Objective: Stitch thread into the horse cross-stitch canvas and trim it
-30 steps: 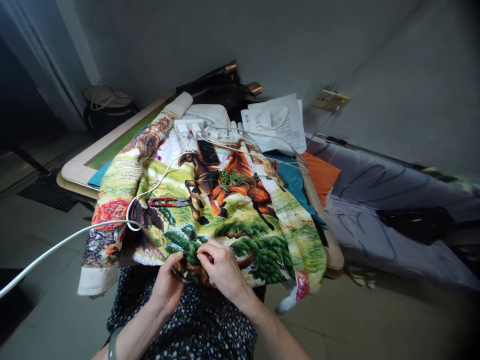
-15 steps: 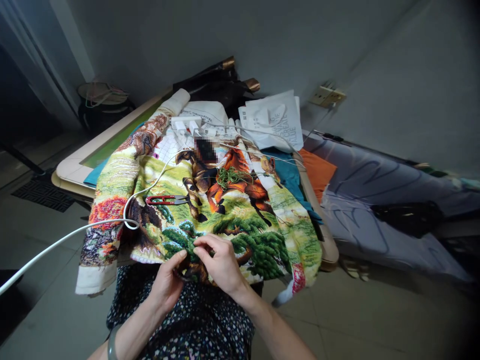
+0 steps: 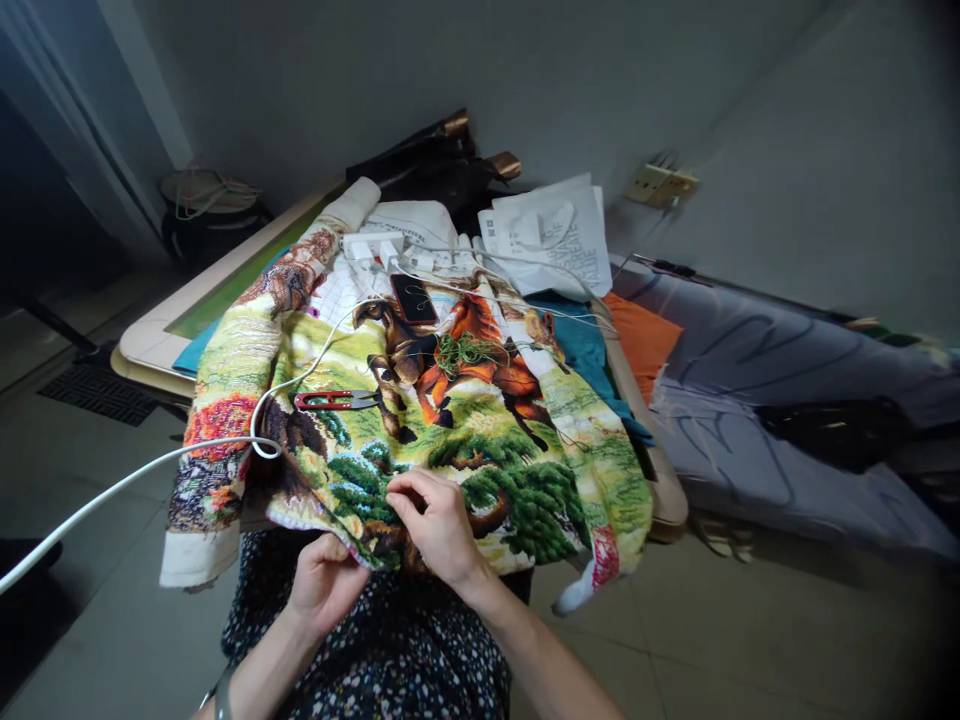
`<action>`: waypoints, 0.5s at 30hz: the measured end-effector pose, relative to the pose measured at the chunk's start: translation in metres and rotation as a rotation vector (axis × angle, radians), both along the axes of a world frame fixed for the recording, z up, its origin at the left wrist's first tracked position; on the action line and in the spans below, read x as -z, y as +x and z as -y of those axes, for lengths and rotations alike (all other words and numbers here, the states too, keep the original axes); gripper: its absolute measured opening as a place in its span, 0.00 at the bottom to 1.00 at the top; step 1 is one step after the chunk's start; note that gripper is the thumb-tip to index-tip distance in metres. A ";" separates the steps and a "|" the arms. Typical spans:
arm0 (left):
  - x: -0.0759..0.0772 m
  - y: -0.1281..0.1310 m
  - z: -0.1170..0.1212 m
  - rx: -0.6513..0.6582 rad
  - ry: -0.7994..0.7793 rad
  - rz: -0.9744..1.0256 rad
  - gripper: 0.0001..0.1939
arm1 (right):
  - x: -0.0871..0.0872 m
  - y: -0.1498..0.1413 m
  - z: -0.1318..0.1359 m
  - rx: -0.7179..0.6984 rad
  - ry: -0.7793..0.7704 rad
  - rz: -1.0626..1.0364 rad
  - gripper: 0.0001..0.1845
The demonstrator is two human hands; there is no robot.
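A large cross-stitch cloth (image 3: 495, 440) with horses and green trees lies over a table and drapes onto my lap. At its near edge my right hand (image 3: 435, 525) rests on top, fingers pinched together over the green tree stitching, probably on a needle too small to make out. Just below the hem my left hand (image 3: 324, 585) has its fingers curled under the cloth's edge. Red thread snips (image 3: 334, 401) lie on the cloth left of centre, and a tangle of green thread (image 3: 463, 352) sits on the orange horse.
A white cable (image 3: 150, 465) runs from the left across the cloth to a power strip (image 3: 373, 243). A phone (image 3: 415, 299) lies beyond the horses. White printed paper (image 3: 555, 235), orange and teal fabric and a grey bed (image 3: 765, 400) lie to the right. Tiled floor surrounds.
My left hand has dropped from the top of the cloth's edge to below the hem. The right hand stays pinched at nearly the same spot.
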State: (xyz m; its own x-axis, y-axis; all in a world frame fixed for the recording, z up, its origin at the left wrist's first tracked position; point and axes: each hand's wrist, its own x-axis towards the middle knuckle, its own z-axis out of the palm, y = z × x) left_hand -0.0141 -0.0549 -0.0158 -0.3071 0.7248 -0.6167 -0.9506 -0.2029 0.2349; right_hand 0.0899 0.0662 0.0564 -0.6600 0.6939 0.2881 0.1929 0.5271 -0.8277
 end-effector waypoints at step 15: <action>-0.028 0.013 -0.026 0.070 -0.138 -0.255 0.11 | 0.004 0.008 0.017 0.066 0.131 -0.036 0.12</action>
